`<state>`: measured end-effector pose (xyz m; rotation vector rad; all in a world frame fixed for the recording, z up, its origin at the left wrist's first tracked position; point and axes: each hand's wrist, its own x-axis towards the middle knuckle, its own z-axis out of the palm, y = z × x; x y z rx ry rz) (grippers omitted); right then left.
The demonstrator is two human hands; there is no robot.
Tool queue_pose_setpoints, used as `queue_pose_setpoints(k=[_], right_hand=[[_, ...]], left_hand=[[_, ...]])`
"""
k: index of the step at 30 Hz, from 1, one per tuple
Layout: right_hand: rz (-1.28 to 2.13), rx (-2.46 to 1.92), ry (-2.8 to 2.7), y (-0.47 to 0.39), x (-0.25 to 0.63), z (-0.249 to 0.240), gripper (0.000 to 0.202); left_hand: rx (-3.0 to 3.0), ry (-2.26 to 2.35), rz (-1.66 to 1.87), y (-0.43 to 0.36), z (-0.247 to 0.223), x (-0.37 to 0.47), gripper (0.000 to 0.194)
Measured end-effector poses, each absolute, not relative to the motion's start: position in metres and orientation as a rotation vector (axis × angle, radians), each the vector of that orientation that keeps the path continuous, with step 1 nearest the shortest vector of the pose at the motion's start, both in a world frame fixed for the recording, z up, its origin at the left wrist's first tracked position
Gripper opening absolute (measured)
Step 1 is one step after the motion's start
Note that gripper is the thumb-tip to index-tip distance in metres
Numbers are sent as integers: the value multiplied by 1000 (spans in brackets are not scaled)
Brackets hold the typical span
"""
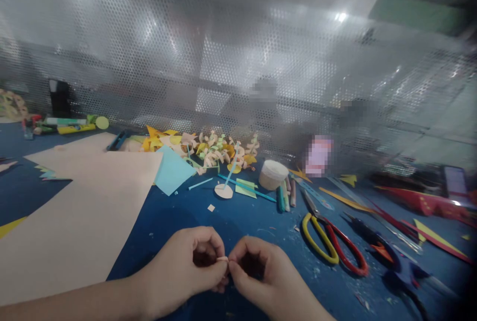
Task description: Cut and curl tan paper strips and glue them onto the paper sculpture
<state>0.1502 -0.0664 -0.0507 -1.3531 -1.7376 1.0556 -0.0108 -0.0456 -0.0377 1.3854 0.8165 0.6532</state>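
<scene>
As I view the bench remotely through the head camera, both hands are found together low in view, above the blue tabletop [175, 216]. All bearings are taken from the hands.

Left hand [197, 261]: fingers curled, thumb and forefinger gripping a small pale-pink piece [222, 259]. Right hand [257, 271]: thumb and forefinger pinched closed on the piece's 3 o'clock end. The piece sits directly between the 2 hands; its exact shape I cannot tell.

At 12 o'clock I record a pale disc [223, 192] with a light-blue stalk [231, 168] leaning toward 1 o'clock, and behind it a heap of curled paper pieces [219, 154]. A light-blue sheet [173, 169] lies at 11 o'clock, a large pale sheet [100, 211] at 10. A white roll [274, 174] stands at 1 o'clock, scissors [313, 207] lie at 2, and a blue glue gun [404, 266] lies at 3.
</scene>
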Motion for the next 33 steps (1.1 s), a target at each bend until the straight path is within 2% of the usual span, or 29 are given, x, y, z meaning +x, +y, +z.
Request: queue_pose_setpoints(k=[7, 10, 17, 21, 24, 29, 33], right_hand=[[1370, -1275, -1544, -64, 150, -40, 16], [1332, -1266, -1537, -63, 152, -39, 20], [1273, -1305, -1583, -64, 153, -37, 35], [1293, -1282, -1580, -64, 153, -40, 31], [1165, -1276, -1652, -65, 155, -41, 23], [650, -1151, -1923, -67, 160, -40, 13], [685, -1139, -1868, -69, 159, -39, 15]], left_hand=[[1311, 791, 619, -41, -30, -12, 18], [1270, 769, 609, -40, -30, -13, 25], [1328, 824, 622, -42, -35, -14, 22], [1304, 818, 627, -42, -33, -13, 22], [1262, 780, 634, -42, -32, -14, 22], [1309, 735, 674, -37, -36, -18, 19], [1339, 752, 782, -34, -38, -19, 15]])
